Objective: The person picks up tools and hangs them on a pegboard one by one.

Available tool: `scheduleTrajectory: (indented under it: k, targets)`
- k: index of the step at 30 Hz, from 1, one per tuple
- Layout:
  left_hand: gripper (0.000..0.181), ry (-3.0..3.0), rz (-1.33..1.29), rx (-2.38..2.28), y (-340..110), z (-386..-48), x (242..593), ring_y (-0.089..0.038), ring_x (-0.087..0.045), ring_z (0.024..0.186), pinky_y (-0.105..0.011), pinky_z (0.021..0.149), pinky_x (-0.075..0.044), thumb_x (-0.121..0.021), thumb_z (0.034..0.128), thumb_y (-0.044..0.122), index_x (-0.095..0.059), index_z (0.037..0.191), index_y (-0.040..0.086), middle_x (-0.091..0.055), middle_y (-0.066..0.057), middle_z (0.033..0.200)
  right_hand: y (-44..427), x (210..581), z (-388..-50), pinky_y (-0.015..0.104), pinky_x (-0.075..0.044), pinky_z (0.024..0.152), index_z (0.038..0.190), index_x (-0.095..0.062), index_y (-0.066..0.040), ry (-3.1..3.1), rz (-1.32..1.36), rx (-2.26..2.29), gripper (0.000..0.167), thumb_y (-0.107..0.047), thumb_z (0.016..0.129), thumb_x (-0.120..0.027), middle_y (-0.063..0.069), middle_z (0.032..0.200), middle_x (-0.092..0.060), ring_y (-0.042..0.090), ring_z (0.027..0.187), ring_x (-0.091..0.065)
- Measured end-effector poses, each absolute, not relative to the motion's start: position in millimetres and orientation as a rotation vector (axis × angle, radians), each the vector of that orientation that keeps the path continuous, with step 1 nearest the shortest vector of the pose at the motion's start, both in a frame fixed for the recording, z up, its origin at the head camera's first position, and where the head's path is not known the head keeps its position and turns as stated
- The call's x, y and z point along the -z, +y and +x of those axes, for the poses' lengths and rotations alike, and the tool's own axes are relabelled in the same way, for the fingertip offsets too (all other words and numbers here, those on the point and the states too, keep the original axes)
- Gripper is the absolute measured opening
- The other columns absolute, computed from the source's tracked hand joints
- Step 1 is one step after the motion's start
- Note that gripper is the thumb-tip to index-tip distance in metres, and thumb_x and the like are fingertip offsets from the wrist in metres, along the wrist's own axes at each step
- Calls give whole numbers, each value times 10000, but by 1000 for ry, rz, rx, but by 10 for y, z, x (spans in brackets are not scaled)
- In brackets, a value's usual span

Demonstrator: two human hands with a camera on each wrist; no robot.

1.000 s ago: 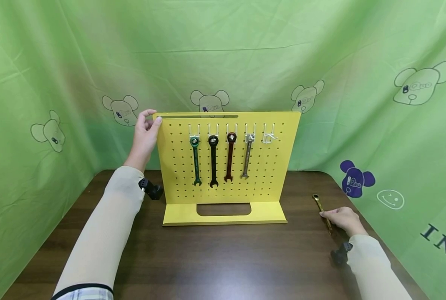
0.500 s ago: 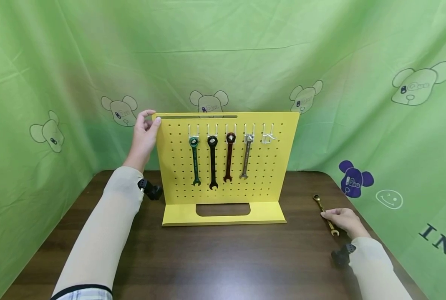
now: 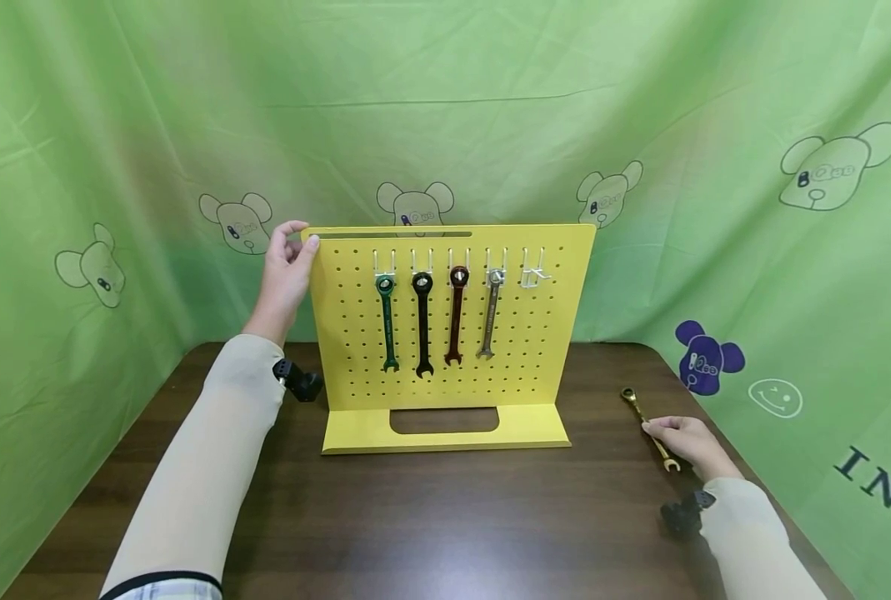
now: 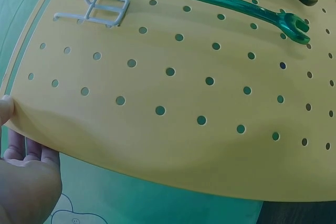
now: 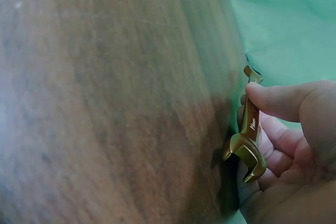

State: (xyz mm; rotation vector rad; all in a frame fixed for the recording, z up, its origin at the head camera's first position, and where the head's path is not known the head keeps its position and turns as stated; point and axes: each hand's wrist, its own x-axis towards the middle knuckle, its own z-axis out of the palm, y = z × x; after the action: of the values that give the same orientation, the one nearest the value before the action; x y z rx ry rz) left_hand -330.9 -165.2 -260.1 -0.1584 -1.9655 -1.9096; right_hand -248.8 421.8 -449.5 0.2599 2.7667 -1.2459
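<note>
My left hand [image 3: 286,279] grips the upper left corner of a yellow pegboard [image 3: 445,383], thumb in front and fingers behind, as the left wrist view also shows. At the table's right side my right hand [image 3: 688,442] pinches a gold combination wrench [image 3: 633,402] by its shaft. In the right wrist view its open end [image 5: 249,158] faces the camera, with the thumb [image 5: 278,100] on the shaft. On the board's hooks hang a green wrench [image 3: 388,325], a black wrench [image 3: 423,325], a dark red wrench [image 3: 456,321] and a silver wrench [image 3: 491,317].
A bare white hook [image 3: 533,275] sits at the board's upper right. The board stands on its yellow base [image 3: 528,427] on a dark wooden table [image 3: 445,517]. Green printed curtains [image 3: 445,100] surround the table at the back and sides.
The gold wrench has turned slightly in my right hand, so its open end shows more clearly. My left hand keeps its grip on the pegboard; the head view has shifted a little.
</note>
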Motion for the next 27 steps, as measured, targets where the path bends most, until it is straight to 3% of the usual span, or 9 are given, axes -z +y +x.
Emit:
scheduleTrajectory:
  k: [16, 21, 27]
  targets:
    - [355, -1967, -160, 1912, -1660, -3317, 2612, -165, -534, 937, -313, 836, -483, -517, 1057, 230, -433, 1386, 125, -534, -55, 1074, 4176, 4355, -2469, 276, -458, 651, 1236, -517, 186, 2674, 140, 1446, 480, -245, 1031, -562, -38, 854, -549, 96, 744, -505]
    - [358, -1970, -158, 1907, -1658, -3323, 2614, -165, -539, 936, -306, 832, -487, -515, 1058, 227, -431, 1389, 122, -538, -54, 1076, 4097, 4246, -2471, 269, -452, 639, 1145, -591, 61, 2675, 48, 1469, 313, -229, 1028, -574, -49, 821, -515, 84, 719, -484]
    - [310, -1971, -152, 1909, -1659, -3327, 2614, -168, -541, 940, -317, 842, -487, -516, 1058, 237, -453, 1353, 164, -533, -55, 1079, 3971, 4072, -2459, 280, -454, 675, 1139, -587, -104, 2668, -28, 1487, 206, -280, 1031, -580, -42, 868, -526, 99, 747, -487]
